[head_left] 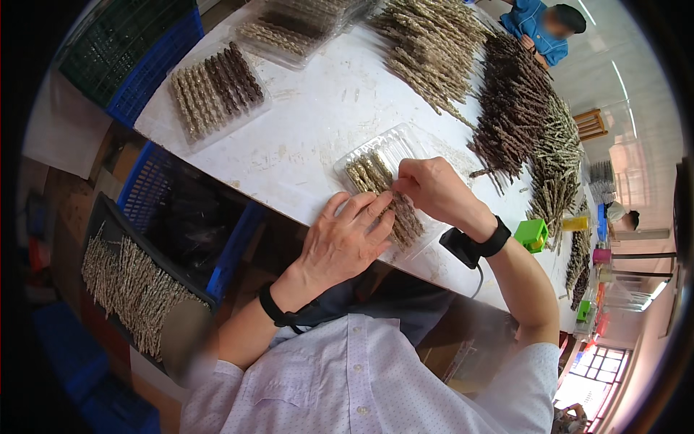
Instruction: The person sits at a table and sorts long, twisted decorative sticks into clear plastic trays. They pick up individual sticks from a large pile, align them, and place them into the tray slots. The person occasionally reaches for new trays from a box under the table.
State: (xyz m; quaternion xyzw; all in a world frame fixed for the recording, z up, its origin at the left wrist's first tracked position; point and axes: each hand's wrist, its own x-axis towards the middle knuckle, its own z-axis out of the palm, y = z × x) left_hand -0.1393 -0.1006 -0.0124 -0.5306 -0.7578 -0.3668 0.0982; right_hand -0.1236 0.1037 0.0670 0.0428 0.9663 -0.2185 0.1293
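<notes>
A clear plastic tray [407, 140] with moulded grooves sits near the table's front edge. Golden twisted sticks [364, 172] lie side by side in it, with greyish-brown sticks [404, 228] at the near end. My left hand [344, 238] rests palm down over the tray's left side, its fingers apart and touching the sticks. Above the tray's right side, my right hand [436, 190] is bent with thumb and fingers drawn together close to the sticks. Its fingertips are partly hidden, so I cannot tell whether a stick is between them.
A filled tray [217, 92] and stacked trays [303, 32] stand at the back left. Loose piles of beige sticks [434, 49] and dark brown sticks [509, 103] spread behind. A green holder [531, 235] is at right. Blue crates [146, 184] stand below left. A person [542, 30] sits across.
</notes>
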